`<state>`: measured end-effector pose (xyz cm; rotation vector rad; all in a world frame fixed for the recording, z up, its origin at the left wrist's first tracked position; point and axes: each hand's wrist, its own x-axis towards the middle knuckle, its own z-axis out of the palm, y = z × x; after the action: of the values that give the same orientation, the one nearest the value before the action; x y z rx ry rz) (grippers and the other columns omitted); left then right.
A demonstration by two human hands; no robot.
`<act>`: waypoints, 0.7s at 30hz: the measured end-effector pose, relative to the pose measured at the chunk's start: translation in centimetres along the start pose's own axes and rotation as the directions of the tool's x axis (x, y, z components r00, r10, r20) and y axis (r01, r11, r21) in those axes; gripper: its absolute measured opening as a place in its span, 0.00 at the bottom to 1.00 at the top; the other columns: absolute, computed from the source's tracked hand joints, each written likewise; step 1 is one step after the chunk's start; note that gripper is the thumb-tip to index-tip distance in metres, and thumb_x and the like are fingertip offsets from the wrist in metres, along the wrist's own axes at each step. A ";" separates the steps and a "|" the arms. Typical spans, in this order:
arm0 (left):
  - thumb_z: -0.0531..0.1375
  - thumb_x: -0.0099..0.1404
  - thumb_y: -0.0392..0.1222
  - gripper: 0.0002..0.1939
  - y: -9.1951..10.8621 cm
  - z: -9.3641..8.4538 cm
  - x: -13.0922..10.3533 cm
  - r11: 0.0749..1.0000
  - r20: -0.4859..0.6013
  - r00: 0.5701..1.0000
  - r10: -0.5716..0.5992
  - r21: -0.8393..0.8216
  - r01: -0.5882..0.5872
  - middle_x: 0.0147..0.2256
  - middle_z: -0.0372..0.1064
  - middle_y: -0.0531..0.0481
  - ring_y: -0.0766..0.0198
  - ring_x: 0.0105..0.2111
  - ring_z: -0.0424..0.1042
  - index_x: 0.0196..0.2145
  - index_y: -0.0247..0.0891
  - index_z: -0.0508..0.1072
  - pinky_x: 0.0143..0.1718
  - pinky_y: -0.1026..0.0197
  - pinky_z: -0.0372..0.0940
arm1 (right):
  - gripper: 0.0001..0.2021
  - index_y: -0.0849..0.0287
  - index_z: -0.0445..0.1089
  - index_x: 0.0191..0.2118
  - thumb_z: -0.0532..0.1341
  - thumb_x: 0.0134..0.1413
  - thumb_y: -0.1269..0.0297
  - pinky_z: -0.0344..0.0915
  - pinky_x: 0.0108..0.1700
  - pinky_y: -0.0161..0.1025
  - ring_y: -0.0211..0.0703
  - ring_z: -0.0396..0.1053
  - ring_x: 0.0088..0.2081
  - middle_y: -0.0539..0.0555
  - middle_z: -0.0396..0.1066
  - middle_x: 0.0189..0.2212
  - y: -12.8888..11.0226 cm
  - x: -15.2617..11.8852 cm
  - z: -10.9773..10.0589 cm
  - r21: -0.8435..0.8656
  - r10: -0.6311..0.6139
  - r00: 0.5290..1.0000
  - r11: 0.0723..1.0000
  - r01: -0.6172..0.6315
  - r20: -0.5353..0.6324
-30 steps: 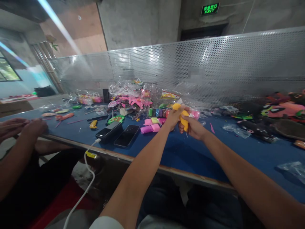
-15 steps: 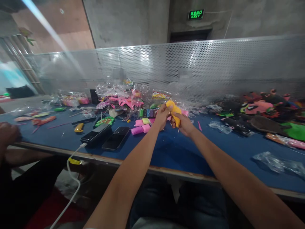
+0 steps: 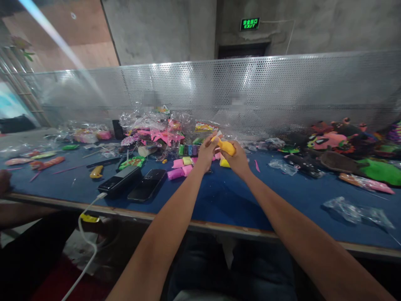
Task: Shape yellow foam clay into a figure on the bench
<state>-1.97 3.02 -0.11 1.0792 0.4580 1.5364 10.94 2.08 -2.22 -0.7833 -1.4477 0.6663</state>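
Note:
Both hands hold a yellow-orange modelling clay piece [image 3: 227, 146] above the middle of the table. It is rounded at the right and narrows to the left, with a small white bit at its upper left end. My left hand [image 3: 207, 154] pinches the narrow end between its fingers. Around the rounded end, the fingers of my right hand [image 3: 237, 159] are closed. A brighter yellow patch [image 3: 224, 163] shows just below the clay; whether it belongs to the piece I cannot tell. Pink and purple clay packets [image 3: 179, 172] lie left of my left hand.
A phone [image 3: 147, 185] and a power bank [image 3: 120, 182] with a white cable lie near the front edge. Plastic wrapping [image 3: 147, 119] and pink shapes pile up at the back. Plush-like items [image 3: 333, 144] are heaped right. Another person's hand [image 3: 4, 180] rests at the left edge.
The yellow clay has turned from hanging upright to lying more sideways between my hands. My view has shifted a little to the right.

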 end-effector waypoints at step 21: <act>0.76 0.44 0.48 0.24 0.4 -0.1 0.0 0.994 0.024 0.995 0.099 0.037 -0.100 0.33 0.73 0.55 0.70 0.32 0.72 0.35 0.39 0.71 0.37 0.66 0.65 | 0.15 0.57 0.63 0.35 0.69 0.49 0.57 0.49 0.17 0.27 0.27 0.48 0.15 0.41 0.61 0.17 -2.3 -1.3 0.9 0.564 0.318 0.839 0.630 -0.534 0.441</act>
<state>-2.34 2.95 0.16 1.1628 0.4248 1.6070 9.88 -0.34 -1.17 -0.4467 -1.1331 1.6508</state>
